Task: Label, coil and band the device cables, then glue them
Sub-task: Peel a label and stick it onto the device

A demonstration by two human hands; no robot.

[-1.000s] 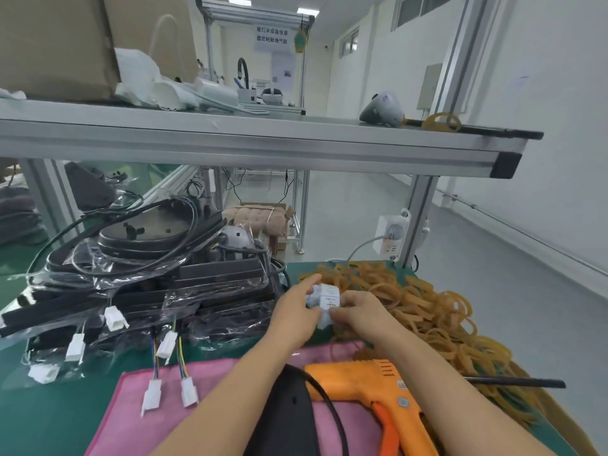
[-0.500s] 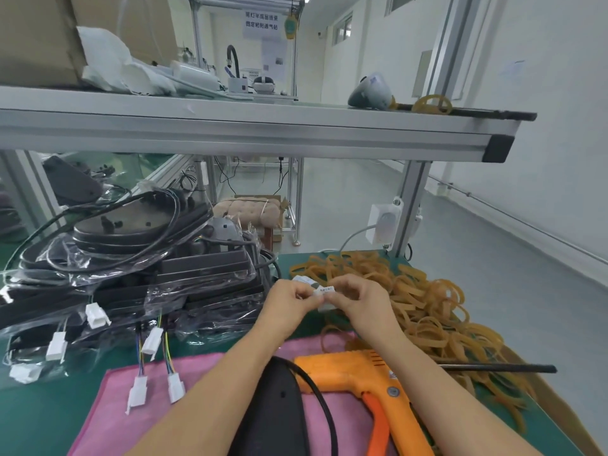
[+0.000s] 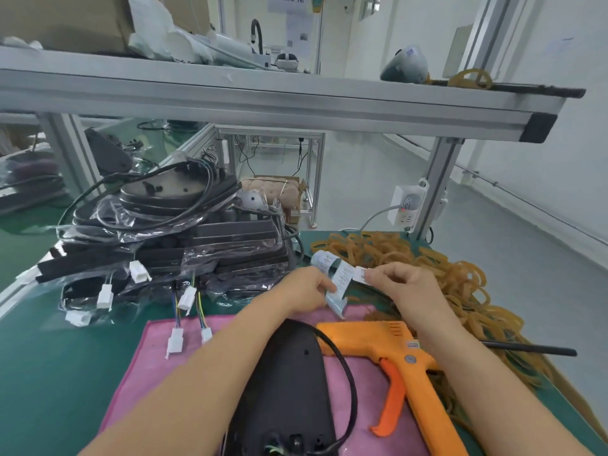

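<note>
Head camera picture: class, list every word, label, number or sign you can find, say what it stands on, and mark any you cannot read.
Hanging sign at top: Chinese characters, cut off and too blurred to quote.
Paper notice below it: print too small to read.
Label strip held between left hand and right hand: lines of small print, unreadable.
Orange glue gun: a small sticker, illegible.
Grey device on the shelf: sticker, unreadable.
Nothing can be quoted reliably.

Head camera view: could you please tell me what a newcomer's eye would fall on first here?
Probably the bright orange plastic glue gun lying on the pink cloth mat near the front edge. Just beyond it, the left hand and right hand pinch a white printed label strip between them. To the right sprawls a heap of tan rubber bands.
</note>
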